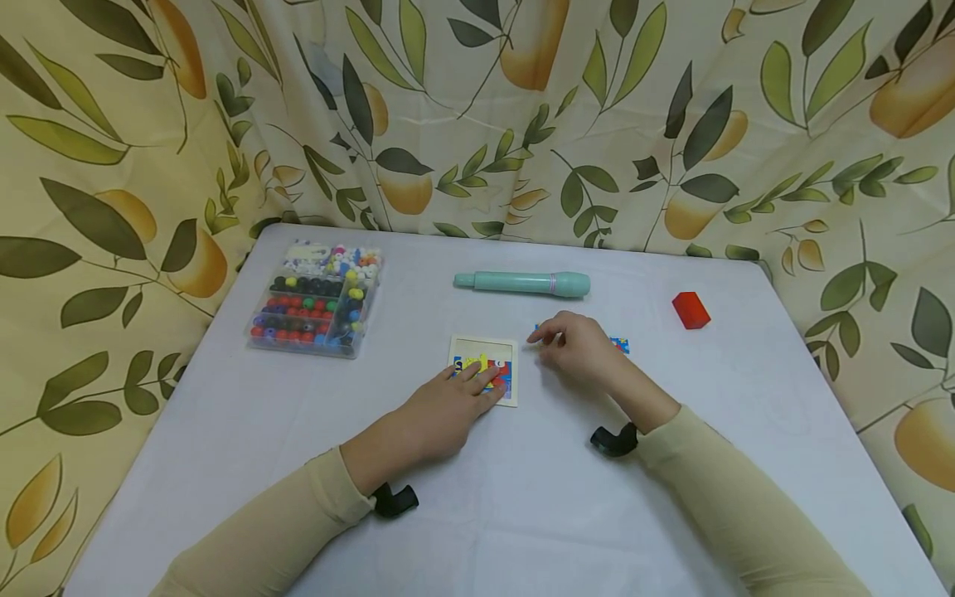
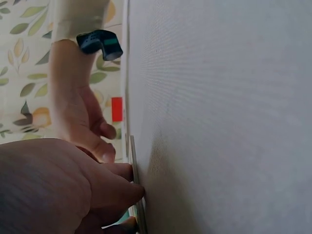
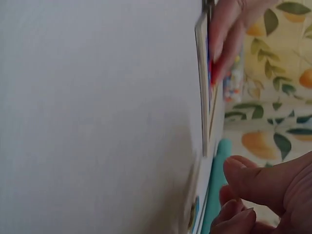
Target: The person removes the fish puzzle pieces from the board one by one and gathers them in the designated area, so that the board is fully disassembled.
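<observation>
A small puzzle board with a pale frame lies mid-table, its lower part filled with blue, yellow and red pieces. My left hand rests on it, fingers spread over the pieces. To the right of the board is my right hand, fingers loosely bent. In the right wrist view, thumb and fingertips stand apart with nothing seen between them. Partly hidden under that hand, blue patterned puzzle pieces lie on the table. The left wrist view shows left fingers against the board's edge.
A clear compartment box of coloured beads lies at the left. Behind the board is a mint-green tube with a wider end. A red block sits at the right on the white-covered table. Patterned curtains hang around it.
</observation>
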`<act>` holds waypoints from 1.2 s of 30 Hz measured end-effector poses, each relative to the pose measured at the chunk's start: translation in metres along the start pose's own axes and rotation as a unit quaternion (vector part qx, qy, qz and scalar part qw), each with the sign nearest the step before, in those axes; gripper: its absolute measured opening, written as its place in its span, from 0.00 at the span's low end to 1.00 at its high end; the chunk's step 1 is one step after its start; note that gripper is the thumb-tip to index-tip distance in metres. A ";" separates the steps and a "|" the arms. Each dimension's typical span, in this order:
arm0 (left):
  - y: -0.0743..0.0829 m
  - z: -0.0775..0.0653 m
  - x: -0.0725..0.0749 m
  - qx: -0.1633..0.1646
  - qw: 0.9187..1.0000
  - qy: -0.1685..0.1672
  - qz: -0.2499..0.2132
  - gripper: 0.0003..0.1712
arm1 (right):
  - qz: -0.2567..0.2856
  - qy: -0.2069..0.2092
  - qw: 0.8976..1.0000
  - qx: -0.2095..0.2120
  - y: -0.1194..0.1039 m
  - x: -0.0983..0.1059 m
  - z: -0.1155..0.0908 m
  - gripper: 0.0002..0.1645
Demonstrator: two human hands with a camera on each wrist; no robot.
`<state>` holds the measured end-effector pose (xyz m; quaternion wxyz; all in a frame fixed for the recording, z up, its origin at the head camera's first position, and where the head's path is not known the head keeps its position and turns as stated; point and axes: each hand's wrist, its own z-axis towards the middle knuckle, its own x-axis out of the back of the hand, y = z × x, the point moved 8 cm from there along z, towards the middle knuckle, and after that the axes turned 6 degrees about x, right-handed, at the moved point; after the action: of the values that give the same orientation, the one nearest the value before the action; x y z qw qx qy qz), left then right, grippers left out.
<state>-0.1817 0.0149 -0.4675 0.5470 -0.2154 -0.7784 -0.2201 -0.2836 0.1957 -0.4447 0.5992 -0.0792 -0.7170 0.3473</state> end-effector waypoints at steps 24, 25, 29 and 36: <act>-0.006 0.000 0.005 0.007 0.996 0.014 -0.088 0.33 | -0.027 -0.070 0.997 0.018 -0.039 -0.050 0.009 0.11; -0.006 0.000 0.006 0.007 0.996 0.016 -0.085 0.32 | -0.026 -0.069 0.997 0.016 -0.039 -0.050 0.009 0.11; -0.005 -0.001 0.006 0.009 0.997 0.020 -0.069 0.31 | -0.024 -0.071 0.997 0.009 -0.039 -0.051 0.010 0.11; -0.008 -0.001 0.000 0.046 0.997 0.027 -0.049 0.31 | -0.020 -0.078 0.997 -0.005 -0.036 -0.053 0.011 0.12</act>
<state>-0.1857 0.0074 -0.4685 0.5657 -0.1460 -0.7823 -0.2161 -0.2681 0.1362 -0.4668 0.5479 -0.0402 -0.7647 0.3367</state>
